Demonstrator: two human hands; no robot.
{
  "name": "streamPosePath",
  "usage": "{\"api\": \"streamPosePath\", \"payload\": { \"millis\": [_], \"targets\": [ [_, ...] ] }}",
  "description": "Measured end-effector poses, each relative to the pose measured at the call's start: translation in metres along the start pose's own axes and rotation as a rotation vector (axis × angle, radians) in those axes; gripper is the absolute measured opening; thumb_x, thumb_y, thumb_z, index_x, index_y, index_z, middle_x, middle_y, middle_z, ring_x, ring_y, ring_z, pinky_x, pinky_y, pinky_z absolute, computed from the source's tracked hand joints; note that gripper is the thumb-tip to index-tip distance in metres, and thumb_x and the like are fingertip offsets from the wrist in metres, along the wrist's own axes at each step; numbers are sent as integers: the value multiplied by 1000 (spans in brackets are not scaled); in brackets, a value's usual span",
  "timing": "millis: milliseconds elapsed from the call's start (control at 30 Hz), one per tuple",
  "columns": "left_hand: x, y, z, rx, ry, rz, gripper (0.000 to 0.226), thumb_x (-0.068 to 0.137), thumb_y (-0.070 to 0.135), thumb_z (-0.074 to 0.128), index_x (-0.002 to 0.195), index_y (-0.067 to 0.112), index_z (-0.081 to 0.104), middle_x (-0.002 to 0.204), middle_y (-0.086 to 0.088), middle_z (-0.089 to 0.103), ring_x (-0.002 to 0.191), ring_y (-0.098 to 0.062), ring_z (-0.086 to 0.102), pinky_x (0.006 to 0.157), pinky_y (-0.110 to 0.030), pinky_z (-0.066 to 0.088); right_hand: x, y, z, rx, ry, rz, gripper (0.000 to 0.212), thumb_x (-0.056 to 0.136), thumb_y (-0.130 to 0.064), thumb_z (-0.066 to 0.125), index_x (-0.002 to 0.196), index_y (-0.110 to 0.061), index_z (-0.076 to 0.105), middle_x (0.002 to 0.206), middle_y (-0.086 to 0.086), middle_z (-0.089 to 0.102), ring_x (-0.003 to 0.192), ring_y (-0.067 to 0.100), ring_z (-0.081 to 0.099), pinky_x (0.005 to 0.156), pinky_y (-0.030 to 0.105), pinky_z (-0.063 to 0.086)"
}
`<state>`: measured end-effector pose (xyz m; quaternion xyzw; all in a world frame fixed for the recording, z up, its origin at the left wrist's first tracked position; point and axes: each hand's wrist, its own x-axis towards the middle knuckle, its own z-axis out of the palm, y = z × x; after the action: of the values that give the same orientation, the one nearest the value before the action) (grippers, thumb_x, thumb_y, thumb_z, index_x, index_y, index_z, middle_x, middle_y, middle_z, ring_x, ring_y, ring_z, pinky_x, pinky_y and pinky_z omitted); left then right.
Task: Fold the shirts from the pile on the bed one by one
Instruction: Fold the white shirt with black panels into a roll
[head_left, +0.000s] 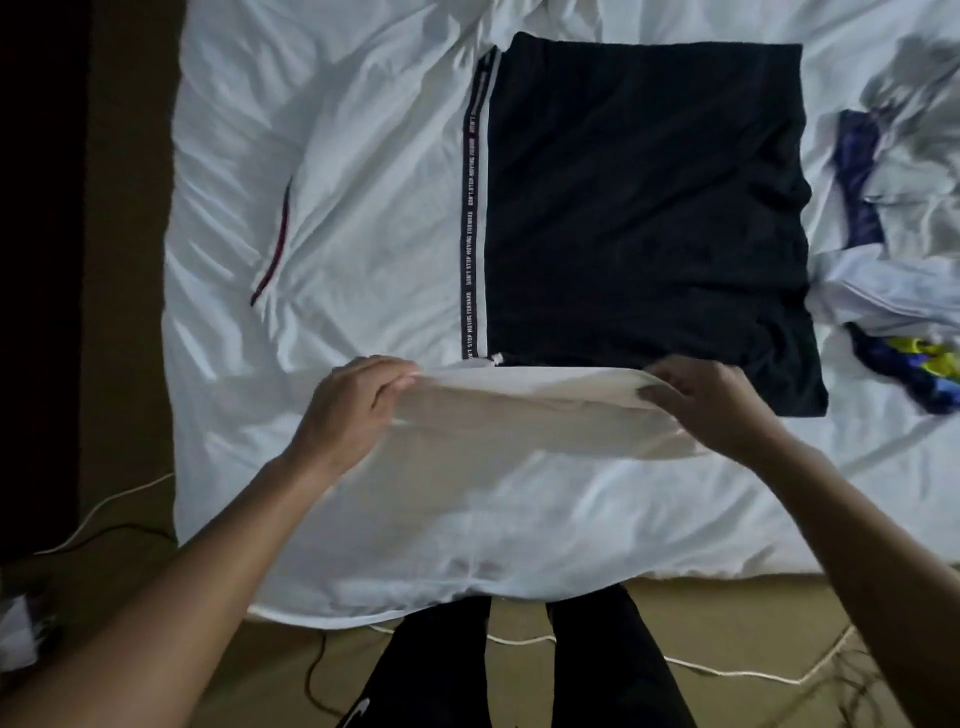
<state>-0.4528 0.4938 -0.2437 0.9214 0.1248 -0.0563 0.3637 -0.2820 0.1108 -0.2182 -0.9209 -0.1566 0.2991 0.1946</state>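
Black-and-white shirt (623, 208) lies flat mid-bed (883, 493), with a lettered tape stripe (472, 234) running down it. Left hand (358, 405) and right hand (701, 405) each have a pinching grip on the shirt's near white edge, lifted off the bed and stretched between them. Pile of unfolded shirts (893, 249) sits crumpled just right of the shirt. White cable (727, 673) on the floor.
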Motion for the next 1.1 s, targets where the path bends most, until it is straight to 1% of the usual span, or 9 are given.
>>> {"api": "streamPosePath", "payload": {
  "millis": [200, 267, 433, 567, 667, 767, 933, 1033, 1100],
  "targets": [
    [94, 20, -43, -72, 94, -47, 15, 103, 16, 63, 109, 13, 77, 94, 15, 71, 89, 18, 62, 78, -4, 42, 74, -20, -72, 320, 76, 11, 15, 96, -33, 72, 94, -19, 77, 80, -2, 69, 67, 4, 55, 61, 16, 44],
    [133, 24, -49, -14, 140, -68, 17, 104, 17, 59, 108, 12, 75, 99, 8, 72, 87, 7, 61, 77, -8, 42, 110, -26, -82, 378, 181, 10, 20, 97, -35, 70, 104, -17, 76, 88, -3, 69, 78, 8, 60, 66, 13, 46],
    [177, 23, -34, 168, 284, -270, 30, 98, 22, 62, 128, 16, 63, 124, -12, 64, 117, -33, 58, 100, -43, 44, 149, -15, -79, 387, 222, 133, 66, 90, -53, 73, 145, -25, 51, 138, 0, 63, 125, 17, 59, 103, 35, 50],
    [145, 75, 16, 149, 125, 29, 39, 90, 10, 67, 129, 17, 64, 126, -7, 64, 119, -30, 55, 102, -43, 42, 98, 21, -41, 180, 153, 57, 88, 77, -66, 75, 148, -23, 46, 139, 5, 56, 128, 26, 54, 104, 41, 45],
    [123, 109, 68, 134, -141, 294, 47, 86, 13, 68, 133, 19, 63, 137, -1, 62, 130, -23, 53, 111, -39, 38, 47, 54, -7, -28, 45, -46, 99, 74, -63, 78, 155, -28, 34, 160, 2, 33, 147, 26, 31, 118, 51, 31],
    [124, 127, 107, 297, -388, 396, 61, 89, 23, 61, 148, 26, 49, 152, 4, 49, 146, -17, 37, 122, -42, 23, 16, 97, 12, -209, 63, -179, 90, 79, -44, 74, 158, -24, 36, 167, 4, 28, 154, 27, 24, 124, 53, 24],
    [150, 110, 98, 566, -402, 303, 35, 94, 35, 58, 128, 28, 60, 109, 8, 64, 115, -19, 50, 104, -43, 23, 17, 155, -16, -193, 162, -171, 73, 65, 5, 69, 136, -14, 65, 146, 7, 59, 136, 33, 53, 113, 49, 42],
    [152, 93, 76, 568, -355, 224, 22, 95, 37, 65, 114, 27, 68, 95, 11, 62, 111, -19, 53, 97, -40, 21, 23, 181, -51, -121, 166, -85, 51, 74, 7, 66, 118, -15, 76, 119, 6, 74, 111, 33, 69, 93, 40, 55],
    [154, 88, 66, 517, -294, 154, 20, 95, 38, 69, 111, 28, 68, 94, 12, 61, 111, -19, 54, 94, -40, 21, 30, 190, -79, -26, 148, -11, 31, 85, 0, 73, 108, -19, 79, 97, 0, 78, 93, 21, 73, 79, 28, 51]
  ]
}}
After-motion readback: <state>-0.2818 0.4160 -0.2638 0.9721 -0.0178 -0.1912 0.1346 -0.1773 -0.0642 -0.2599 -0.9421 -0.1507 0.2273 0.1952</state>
